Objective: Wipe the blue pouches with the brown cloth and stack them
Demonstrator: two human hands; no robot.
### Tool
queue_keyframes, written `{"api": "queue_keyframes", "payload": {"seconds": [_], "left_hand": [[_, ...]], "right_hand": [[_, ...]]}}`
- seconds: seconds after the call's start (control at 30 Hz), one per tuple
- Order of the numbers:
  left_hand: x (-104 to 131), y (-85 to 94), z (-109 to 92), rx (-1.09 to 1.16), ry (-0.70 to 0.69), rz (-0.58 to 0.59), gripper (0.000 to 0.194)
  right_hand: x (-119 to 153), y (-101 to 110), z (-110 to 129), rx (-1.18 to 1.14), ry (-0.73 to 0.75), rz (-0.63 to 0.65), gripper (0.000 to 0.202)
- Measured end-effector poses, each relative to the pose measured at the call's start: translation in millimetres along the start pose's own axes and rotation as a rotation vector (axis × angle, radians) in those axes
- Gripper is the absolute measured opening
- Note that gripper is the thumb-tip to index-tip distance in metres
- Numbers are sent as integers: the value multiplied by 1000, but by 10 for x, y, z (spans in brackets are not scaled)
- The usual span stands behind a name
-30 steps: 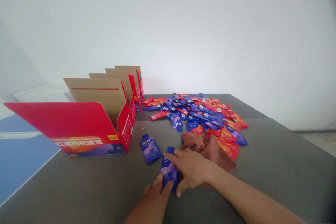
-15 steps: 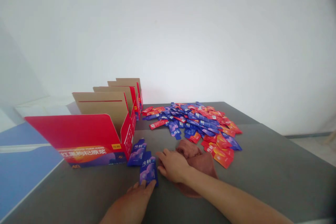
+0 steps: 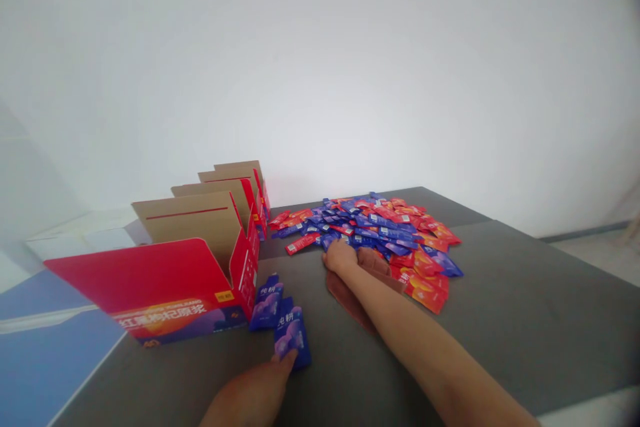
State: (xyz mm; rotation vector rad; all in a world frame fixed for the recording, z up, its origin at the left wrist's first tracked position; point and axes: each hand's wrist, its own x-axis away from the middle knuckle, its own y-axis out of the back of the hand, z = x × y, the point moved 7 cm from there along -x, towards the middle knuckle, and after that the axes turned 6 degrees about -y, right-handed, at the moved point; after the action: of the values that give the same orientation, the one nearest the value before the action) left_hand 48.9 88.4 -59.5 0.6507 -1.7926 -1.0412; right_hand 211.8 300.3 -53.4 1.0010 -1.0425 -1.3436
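My left hand (image 3: 255,390) is closed at the near end of a blue sachet (image 3: 293,332), its thumb over the lower edge. Another blue sachet (image 3: 267,303) lies partly under that one, beside the front box. Farther forward, my right hand (image 3: 341,256) reaches the near edge of the pile, fingers curled down on a blue sachet (image 3: 328,239) that they mostly cover. A crumpled brown cloth (image 3: 345,293) lies under and beside my right wrist and forearm.
Several open red cartons (image 3: 150,273) stand in a row on the left, flaps raised. A heap of blue and red sachets (image 3: 385,230) spreads over the back of the grey table (image 3: 480,320). Behind it is a white wall (image 3: 320,67).
My right hand has moved forward from beside the cloth to the sachet at the pile's edge. My left hand stays at the near sachet, its thumb now over it. The view has tilted slightly.
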Motion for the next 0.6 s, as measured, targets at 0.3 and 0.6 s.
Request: {"api": "queue_keyframes", "payload": {"seconds": [0.3,0.6], "left_hand": [[15,-3,35,-47,-41,56,58],[-68,-57,20,-63,-83,69,58]], "right_hand": [[315,-73,-188,109,279,89,33],[1182,-127,-416,155,787,134,50]]}}
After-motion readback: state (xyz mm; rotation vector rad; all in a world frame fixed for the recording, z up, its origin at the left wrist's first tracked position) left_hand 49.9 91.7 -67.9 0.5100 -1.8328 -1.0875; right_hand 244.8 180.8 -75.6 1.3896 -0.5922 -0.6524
